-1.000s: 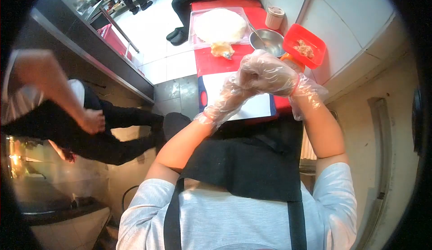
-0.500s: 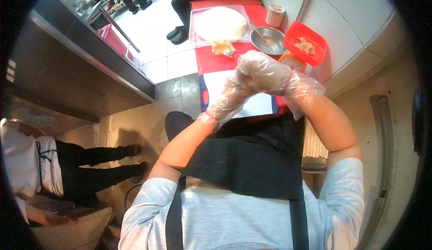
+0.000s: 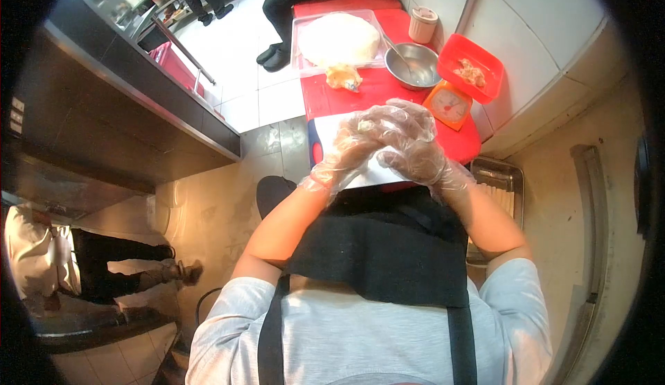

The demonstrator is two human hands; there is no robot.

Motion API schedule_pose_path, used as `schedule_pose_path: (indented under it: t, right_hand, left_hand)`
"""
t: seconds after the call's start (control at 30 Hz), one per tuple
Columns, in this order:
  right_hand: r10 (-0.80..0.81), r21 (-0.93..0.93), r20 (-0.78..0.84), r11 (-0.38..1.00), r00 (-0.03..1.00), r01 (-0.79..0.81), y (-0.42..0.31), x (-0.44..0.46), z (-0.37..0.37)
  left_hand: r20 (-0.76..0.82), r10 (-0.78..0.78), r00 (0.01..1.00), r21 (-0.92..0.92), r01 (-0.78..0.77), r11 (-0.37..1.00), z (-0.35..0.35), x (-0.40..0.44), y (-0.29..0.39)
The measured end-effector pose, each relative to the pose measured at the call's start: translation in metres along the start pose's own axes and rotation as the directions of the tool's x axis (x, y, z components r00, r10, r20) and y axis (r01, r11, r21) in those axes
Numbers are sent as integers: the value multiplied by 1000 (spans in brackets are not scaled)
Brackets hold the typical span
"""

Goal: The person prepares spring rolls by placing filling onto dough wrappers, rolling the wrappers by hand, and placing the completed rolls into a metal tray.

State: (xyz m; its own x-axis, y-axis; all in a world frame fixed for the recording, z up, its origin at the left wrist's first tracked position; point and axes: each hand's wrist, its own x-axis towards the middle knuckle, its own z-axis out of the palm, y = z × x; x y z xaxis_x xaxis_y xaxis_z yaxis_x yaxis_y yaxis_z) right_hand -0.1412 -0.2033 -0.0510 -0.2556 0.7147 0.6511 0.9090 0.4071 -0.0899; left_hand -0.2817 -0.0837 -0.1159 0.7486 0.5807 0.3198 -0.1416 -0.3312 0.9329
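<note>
Both of my hands wear clear plastic gloves and meet above a white cutting board [image 3: 377, 172] with blue edges. My left hand [image 3: 352, 140] is curled, and a small pale bit [image 3: 365, 126] shows at its fingers. Cupped against it from the other side is my right hand [image 3: 410, 138], fingers bent over the left ones. Whatever lies between the palms is mostly hidden. Beyond them, a large white mass like dough [image 3: 339, 39] fills a clear plastic tray [image 3: 299, 59]. A crumpled yellowish piece [image 3: 343, 77] lies at the tray's near edge.
On the red table [image 3: 320, 101] stand a metal bowl [image 3: 420, 58] with a spoon, an orange dial scale [image 3: 449, 104], a red container [image 3: 489, 58] with shredded food and a lidded cup [image 3: 422, 25]. A tray of pale sticks [image 3: 500, 201] sits low at right. Other people are at left and back.
My right hand has lowered and turned from a fist above the left hand to a cupped hold against it. The scale's dial has come into view. A person at left has shifted.
</note>
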Motion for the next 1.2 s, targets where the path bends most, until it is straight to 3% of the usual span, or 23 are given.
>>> schedule_pose_path:
  t: [0.03,0.13,0.23,0.3,0.37,0.43,0.47,0.5,0.53,0.57,0.6,0.63,0.67,0.7,0.77,0.8,0.83,0.9,0.93,1.0,1.03,1.1,1.2]
  right_hand:
    - [3,3,-9,1000,1000,-3,0,0,1]
    - [-1,-7,-12,1000,1000,1,1,4,3]
    - [-34,-37,42,999,999,36,4,22,-1]
    - [-47,-61,98,997,994,53,6,27,0]
    - [-62,-98,117,992,991,74,4,29,0]
    - [-79,-148,95,985,992,93,3,31,-3]
    - [-61,-61,86,996,994,66,3,34,-9]
    - [-40,30,81,999,996,37,4,37,-18]
    - [-18,125,79,992,997,8,7,37,-22]
    - [-3,348,-89,937,996,34,17,38,-20]
    - [238,673,-54,726,970,-140,17,29,-15]
    - [464,909,-16,375,886,-180,17,20,-11]
    - [549,873,-31,422,835,-245,25,12,-15]
    - [499,753,20,563,866,-341,48,-7,-2]
    - [420,435,160,782,893,-446,84,-44,37]
    - [380,256,232,864,895,-434,88,-53,48]
    - [347,79,310,918,885,-387,73,-56,53]
    - [337,-70,427,937,839,-341,45,-49,80]
    - [189,-46,627,978,756,-206,28,-28,75]
    - [293,-120,514,955,806,-270,28,-56,130]
    - [308,-121,481,951,821,-286,22,-59,131]
    - [341,-98,465,937,817,-335,24,-65,125]
    - [239,-56,490,968,838,-243,41,-80,121]
  left_hand:
    - [4,-47,999,134,47,990,1,-3,0]
    - [44,-54,998,-244,63,968,1,-7,0]
    - [71,-23,997,58,19,998,-4,-7,5]
    - [72,353,933,426,-348,835,-4,-5,8]
    - [35,454,890,479,-414,774,-1,-4,16]
    - [-81,244,966,192,-225,955,2,-2,24]
    - [-117,110,987,13,-109,994,1,0,27]
    - [-89,-68,994,-199,50,979,-6,2,28]
    - [-86,-133,987,-354,94,931,-9,2,42]
    - [-84,-196,977,-500,129,856,-11,3,56]
    - [-152,-173,973,-507,74,859,-27,-2,33]
    - [-220,-149,964,-507,17,862,-43,-7,10]
    - [-216,-118,969,-639,-49,768,-61,-13,-6]
    - [-301,-167,939,-649,-74,757,-78,-25,-25]
    - [-345,-179,921,-197,115,974,-102,-44,-46]
    - [-365,-171,915,57,205,977,-106,-49,-53]
    - [-271,-118,955,411,226,883,-100,-53,-59]
    - [31,2,1000,769,-25,639,-63,-45,-43]
    - [198,17,980,867,-183,464,-48,-42,-38]
    - [208,-102,973,891,-146,430,-38,-51,-87]
    - [209,-132,969,896,-136,422,-31,-47,-51]
    - [234,-130,963,919,-176,353,-45,-48,-60]
    - [230,-125,965,920,-173,353,-79,-58,-75]
